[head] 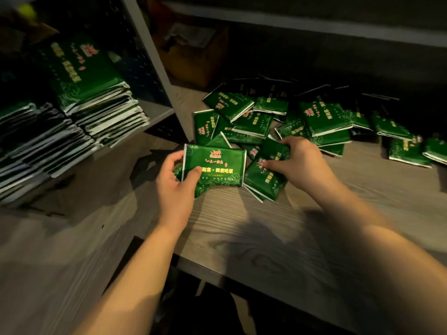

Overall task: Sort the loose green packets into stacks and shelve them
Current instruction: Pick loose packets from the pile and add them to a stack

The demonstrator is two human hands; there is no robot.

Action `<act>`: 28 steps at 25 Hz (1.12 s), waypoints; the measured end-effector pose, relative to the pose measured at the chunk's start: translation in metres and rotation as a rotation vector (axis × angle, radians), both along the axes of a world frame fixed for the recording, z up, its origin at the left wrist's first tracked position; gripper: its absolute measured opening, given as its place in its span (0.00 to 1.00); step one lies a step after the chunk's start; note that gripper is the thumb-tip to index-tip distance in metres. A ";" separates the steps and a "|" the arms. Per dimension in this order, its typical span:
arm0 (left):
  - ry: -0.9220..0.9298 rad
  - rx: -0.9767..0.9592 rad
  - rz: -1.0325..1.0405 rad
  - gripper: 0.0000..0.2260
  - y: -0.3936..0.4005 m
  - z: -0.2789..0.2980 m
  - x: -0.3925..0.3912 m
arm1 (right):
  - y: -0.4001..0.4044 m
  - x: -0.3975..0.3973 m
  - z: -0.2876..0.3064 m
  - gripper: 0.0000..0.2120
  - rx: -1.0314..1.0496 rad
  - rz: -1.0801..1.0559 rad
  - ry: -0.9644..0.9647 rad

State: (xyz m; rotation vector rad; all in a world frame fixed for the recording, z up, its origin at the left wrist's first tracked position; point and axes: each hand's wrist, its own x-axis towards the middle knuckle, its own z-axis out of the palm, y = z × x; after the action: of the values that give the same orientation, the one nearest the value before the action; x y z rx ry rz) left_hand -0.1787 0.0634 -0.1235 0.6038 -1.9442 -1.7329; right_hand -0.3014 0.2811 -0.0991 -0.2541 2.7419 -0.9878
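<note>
Green packets (273,122) lie loose in a heap across the wood-grain shelf board (266,238), spreading from 12 toward 2 o'clock of my hands. My left hand (175,183) holds a small gathered stack (214,169) face up, thumb pressed on the top packet's face and fingers curled round its left end; long axis runs 9 to 3. My right hand (298,160), just at 3 o'clock of that stack, has its fingers curled over a tilted packet (264,175) at the heap's near edge, thumb on its printed face; this one's long axis runs roughly 1 to 7, so I judge it needs a turn to match before it lands on the stack. Right hand is the nearer to the heap. Finished stacks (79,117) sit on the neighbouring shelf at 10 o'clock, nearer my left hand.
</note>
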 end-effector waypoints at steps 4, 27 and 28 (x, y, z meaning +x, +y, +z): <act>0.058 -0.030 -0.061 0.16 0.021 0.003 -0.019 | 0.036 0.009 -0.005 0.07 -0.553 -0.209 -0.128; 0.112 0.172 -0.425 0.21 0.043 -0.008 -0.024 | 0.046 0.066 -0.039 0.16 -0.690 0.029 0.222; 0.103 0.177 -0.433 0.19 0.046 -0.008 -0.023 | 0.049 0.073 -0.039 0.14 -0.676 -0.010 0.259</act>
State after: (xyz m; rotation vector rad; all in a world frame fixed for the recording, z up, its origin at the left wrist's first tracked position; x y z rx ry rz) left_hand -0.2018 0.1093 -0.1316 0.1468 -1.9638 -2.1656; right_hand -0.2282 0.3299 -0.1380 -0.5009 2.5091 -1.9816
